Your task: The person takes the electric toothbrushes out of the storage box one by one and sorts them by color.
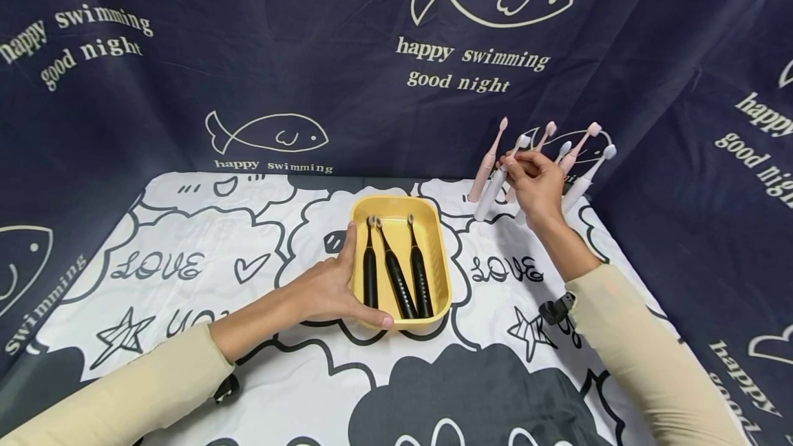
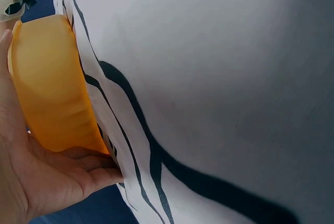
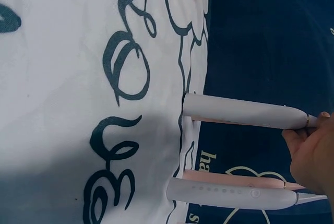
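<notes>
A yellow plastic tray [image 1: 441,274] sits on the table with three black electric toothbrushes [image 1: 420,277] lying inside, heads toward the far side. My left hand [image 1: 325,292] holds the tray's near left corner, thumb on the front rim and fingers along the left side. At the right, my right hand [image 1: 540,188] pinches a white electric toothbrush [image 3: 240,110] near its neck. That brush is roughly upright; whether its base touches the cloth I cannot tell. Around it stand pink toothbrushes [image 1: 485,174] and another white toothbrush [image 1: 577,193]; my right hand partly hides some of them.
A white cloth [image 1: 186,308] with black drawings and lettering covers the table. Dark blue curtains [image 1: 347,54] with fish prints hang behind it and at both sides. The upright toothbrushes stand close together near the far right corner, just in front of the back curtain.
</notes>
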### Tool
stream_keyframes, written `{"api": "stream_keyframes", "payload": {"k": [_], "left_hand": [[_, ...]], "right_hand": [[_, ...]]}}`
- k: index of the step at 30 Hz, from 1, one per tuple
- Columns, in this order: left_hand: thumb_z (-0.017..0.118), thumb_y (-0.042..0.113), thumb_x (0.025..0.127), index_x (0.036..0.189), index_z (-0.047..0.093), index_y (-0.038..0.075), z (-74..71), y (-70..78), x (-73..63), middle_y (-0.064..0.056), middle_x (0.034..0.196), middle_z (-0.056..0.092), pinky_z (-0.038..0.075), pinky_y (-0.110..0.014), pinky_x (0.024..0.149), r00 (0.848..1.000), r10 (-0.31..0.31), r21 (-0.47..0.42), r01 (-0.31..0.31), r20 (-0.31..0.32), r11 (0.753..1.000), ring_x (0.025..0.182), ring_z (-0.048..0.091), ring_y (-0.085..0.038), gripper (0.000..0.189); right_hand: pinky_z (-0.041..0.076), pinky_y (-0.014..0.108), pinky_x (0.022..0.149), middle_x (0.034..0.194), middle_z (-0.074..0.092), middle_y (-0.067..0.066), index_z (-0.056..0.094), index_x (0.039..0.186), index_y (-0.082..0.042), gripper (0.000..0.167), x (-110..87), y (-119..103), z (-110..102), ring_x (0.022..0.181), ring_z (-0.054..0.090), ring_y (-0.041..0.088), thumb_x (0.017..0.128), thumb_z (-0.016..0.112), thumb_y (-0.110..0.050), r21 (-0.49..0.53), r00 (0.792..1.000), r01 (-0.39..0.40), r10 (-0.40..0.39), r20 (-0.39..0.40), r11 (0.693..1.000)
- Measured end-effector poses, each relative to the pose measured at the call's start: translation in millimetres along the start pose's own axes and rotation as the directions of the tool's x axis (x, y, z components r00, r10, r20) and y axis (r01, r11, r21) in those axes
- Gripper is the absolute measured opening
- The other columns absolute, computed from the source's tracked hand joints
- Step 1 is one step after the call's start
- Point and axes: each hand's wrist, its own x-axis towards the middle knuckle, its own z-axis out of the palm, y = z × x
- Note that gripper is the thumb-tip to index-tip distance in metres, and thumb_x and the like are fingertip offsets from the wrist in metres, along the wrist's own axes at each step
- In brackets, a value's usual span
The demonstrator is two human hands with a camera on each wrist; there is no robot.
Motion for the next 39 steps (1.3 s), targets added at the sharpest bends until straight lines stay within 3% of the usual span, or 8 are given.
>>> {"api": "stream_keyframes", "payload": {"k": [5,12,22,31,39], "left_hand": [[0.099,0.085,0.056,0.178,-0.026,0.024,-0.4,1.1,-0.1,-0.030,0.162,0.060,0.053,-0.054,0.120,1.000,0.005,-0.009,-0.005,-0.001,1.000,0.138,0.066,-0.030,0.185],[0.100,0.083,0.058,0.178,-0.027,0.022,0.1,-0.5,1.3,-0.031,0.155,0.064,0.054,-0.054,0.117,1.000,0.018,-0.026,-0.018,-0.002,0.999,0.134,0.067,-0.030,0.185],[0.104,0.078,0.057,0.178,-0.027,0.019,0.4,-0.6,2.8,-0.032,0.153,0.065,0.053,-0.055,0.119,1.000,0.020,-0.047,-0.021,-0.013,0.999,0.135,0.067,-0.031,0.188],[0.102,0.080,0.059,0.172,-0.038,0.028,0.5,-0.9,1.8,-0.033,0.155,0.064,0.051,-0.057,0.122,1.000,-0.001,-0.018,0.001,0.001,1.000,0.138,0.067,-0.033,0.187],[0.103,0.080,0.057,0.176,-0.031,0.023,0.5,-0.4,2.0,-0.031,0.155,0.064,0.052,-0.056,0.121,1.000,0.006,-0.033,-0.006,-0.006,0.999,0.136,0.067,-0.031,0.188]], "right_hand": [[0.063,0.015,0.086,0.093,0.082,-0.015,0.071,0.124,0.018,0.025,0.1,3,-2,0.088,0.081,0.001,0.107,0.075,0.000,-0.004,1.000,0.019,-0.019,-0.003,1.000],[0.063,0.014,0.080,0.092,0.086,-0.008,0.075,0.112,0.004,0.009,0.4,3,-5,0.084,0.080,0.001,0.105,0.078,0.000,-0.008,1.000,-0.002,0.002,-0.019,1.000],[0.059,0.009,0.083,0.088,0.077,-0.022,0.074,0.121,0.008,0.025,-0.4,7,-9,0.088,0.073,-0.007,0.099,0.083,0.002,-0.137,0.999,-0.034,0.033,-0.010,0.990],[0.057,0.009,0.085,0.093,0.077,-0.022,0.077,0.122,0.006,0.028,-2.5,10,-13,0.095,0.073,-0.004,0.097,0.086,0.000,-0.170,0.998,-0.055,0.052,-0.018,0.984],[0.058,0.009,0.081,0.093,0.079,-0.024,0.077,0.130,0.007,0.038,-8.5,11,-16,0.093,0.075,-0.006,0.096,0.089,-0.004,-0.176,0.998,-0.070,0.069,-0.011,0.982]]}}
